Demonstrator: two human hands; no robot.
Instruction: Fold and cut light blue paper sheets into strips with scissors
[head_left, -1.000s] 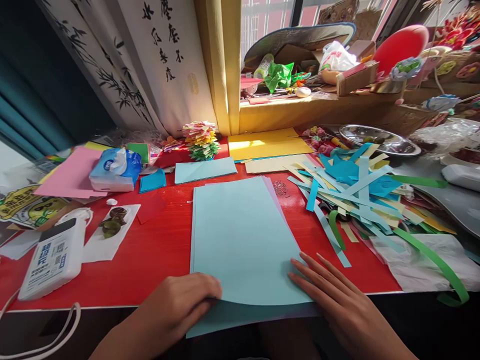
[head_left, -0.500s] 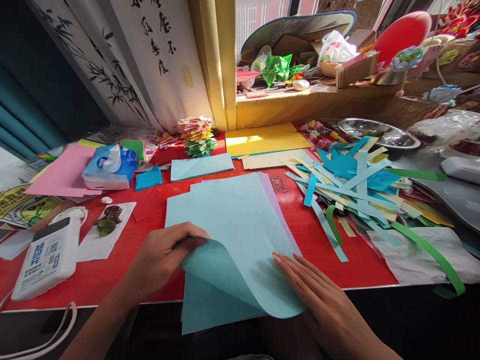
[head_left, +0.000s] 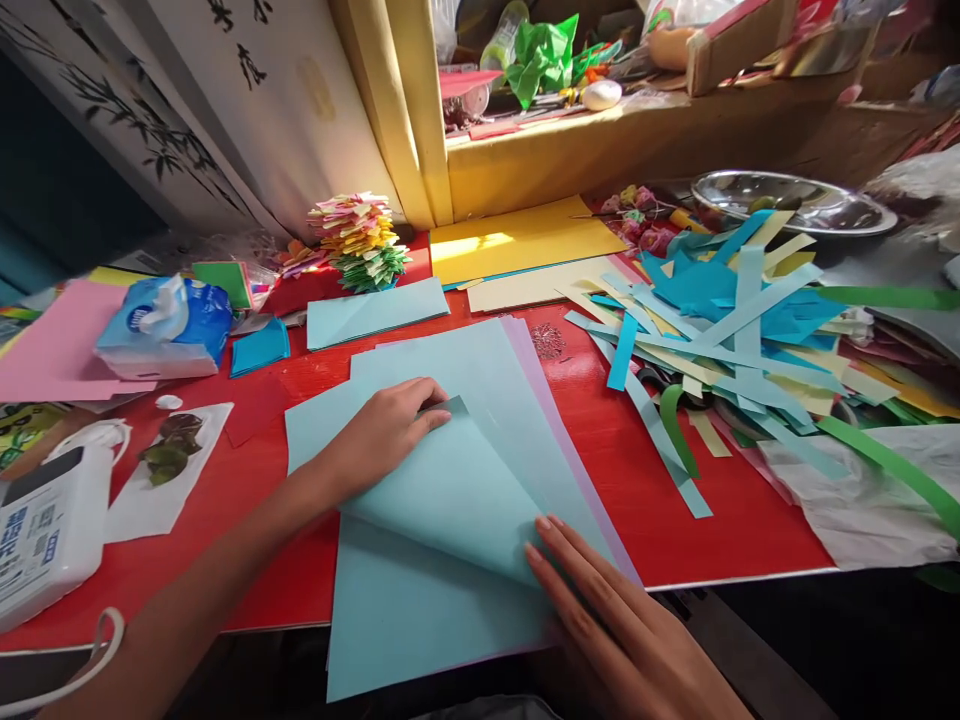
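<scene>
A light blue sheet of paper (head_left: 450,470) is bent over on top of a stack, its near edge curled away from me. My left hand (head_left: 397,435) pinches the sheet's lifted corner between thumb and fingers. With fingers stretched out, my right hand (head_left: 600,600) lies on the curled part at the lower right. Beneath is more light blue paper (head_left: 420,600), and lilac paper (head_left: 559,420) peeks out along the stack's right side. The stack's near end overhangs the table edge.
On the red table (head_left: 255,490) lie a pile of cut paper strips (head_left: 742,340), a tissue pack (head_left: 165,325), a white device (head_left: 56,540) with a cable, and a metal bowl (head_left: 847,205). Folded paper pieces form a cone-shaped stack (head_left: 360,240) at the back.
My left hand has carried the sheet's corner up and away from me, over the stack. The right hand stays on the sheet's right part. The view has tilted down and nearer.
</scene>
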